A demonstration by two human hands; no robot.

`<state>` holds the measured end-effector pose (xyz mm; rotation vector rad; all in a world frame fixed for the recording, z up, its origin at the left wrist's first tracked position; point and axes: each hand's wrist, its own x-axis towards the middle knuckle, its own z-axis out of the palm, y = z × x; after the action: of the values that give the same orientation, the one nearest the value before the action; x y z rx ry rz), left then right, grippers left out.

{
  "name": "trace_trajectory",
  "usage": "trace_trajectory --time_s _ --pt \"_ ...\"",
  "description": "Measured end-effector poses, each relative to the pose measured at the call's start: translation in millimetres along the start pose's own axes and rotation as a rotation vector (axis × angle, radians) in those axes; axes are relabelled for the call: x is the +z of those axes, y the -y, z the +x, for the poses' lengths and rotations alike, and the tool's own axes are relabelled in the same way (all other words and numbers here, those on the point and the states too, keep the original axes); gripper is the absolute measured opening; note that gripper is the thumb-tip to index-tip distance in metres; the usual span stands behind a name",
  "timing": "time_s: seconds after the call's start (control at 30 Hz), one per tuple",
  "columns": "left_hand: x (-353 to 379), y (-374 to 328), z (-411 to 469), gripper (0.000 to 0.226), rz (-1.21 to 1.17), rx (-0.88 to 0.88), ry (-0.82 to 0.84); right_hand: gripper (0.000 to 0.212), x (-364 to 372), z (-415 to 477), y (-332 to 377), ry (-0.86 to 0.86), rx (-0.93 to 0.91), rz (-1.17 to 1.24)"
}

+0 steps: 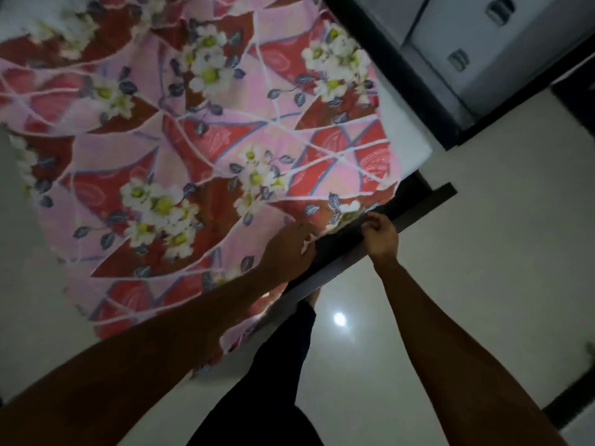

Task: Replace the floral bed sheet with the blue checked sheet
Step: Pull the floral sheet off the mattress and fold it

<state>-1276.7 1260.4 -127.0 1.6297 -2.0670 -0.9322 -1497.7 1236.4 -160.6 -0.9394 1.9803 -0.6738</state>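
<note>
**Both hands at the near hem of the floral sheet**

The floral sheet (193, 140), pink and red with white blossoms, lies spread over the bed. It fills everything to the left of and beyond the fingers, and its near hem runs right under them. Part of it hangs over the edge below the left forearm.

The left hand (288, 249) lies on the sheet at that hem. Its fingers (304, 231) bend down over the cloth, with a scrap of pink showing beside them. Blur makes it impossible to tell whether they grip the fabric or only press on it.

Just to the right of those fingers, between the two hands, the dark bed frame (341, 249) shows bare.

The right hand (381, 235) is on the far side of that gap. Its curled fingertips (370, 220) pinch the hem of the sheet, touching it beside a white flower.

Beyond and to the right of these fingertips, a strip of white mattress (405, 130) lies uncovered along the sheet's edge.

A dark trouser leg (273, 381) stands below the hands on the glossy pale floor (483, 252). A pale cabinet (499, 59) stands far off at the upper right.
</note>
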Motion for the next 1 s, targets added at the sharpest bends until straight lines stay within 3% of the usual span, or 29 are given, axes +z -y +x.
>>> trace_trajectory --time_s 0.1,0.2,0.3,0.4,0.5,0.63,0.73,0.8,0.87,1.0 --pt "18 -28 59 0.028 0.080 0.166 -0.004 0.032 -33 55 1 -0.007 0.134 0.073" --pt "39 -54 105 0.028 0.187 0.222 -0.070 0.043 -55 98 4 0.050 0.162 0.173" --pt "61 -70 148 0.025 0.187 0.259 -0.102 0.040 -62 131 9 0.115 0.166 0.215" --pt "76 -72 188 0.046 0.129 0.139 -0.077 0.024 -57 155 6 0.116 0.180 0.237" --pt "78 -85 212 0.060 -0.016 -0.210 0.085 0.022 -50 161 7 0.105 0.097 0.201" --pt "78 -116 228 0.049 -0.150 -0.465 0.129 0.015 -52 136 24 0.111 -0.159 0.187" --pt "76 -131 240 0.051 -0.312 -0.693 0.102 0.007 -57 103 35 0.259 -0.391 0.185" --pt "67 -131 246 0.040 -0.244 -0.828 0.086 0.012 -56 85 36 0.345 -0.455 0.204" --pt "50 -124 246 0.019 -0.303 -0.825 -0.008 0.010 -55 80 33 0.399 -0.495 0.189" --pt "13 -119 227 0.042 -0.403 -0.768 -0.209 0.016 -60 94 33 0.416 -0.448 0.182"
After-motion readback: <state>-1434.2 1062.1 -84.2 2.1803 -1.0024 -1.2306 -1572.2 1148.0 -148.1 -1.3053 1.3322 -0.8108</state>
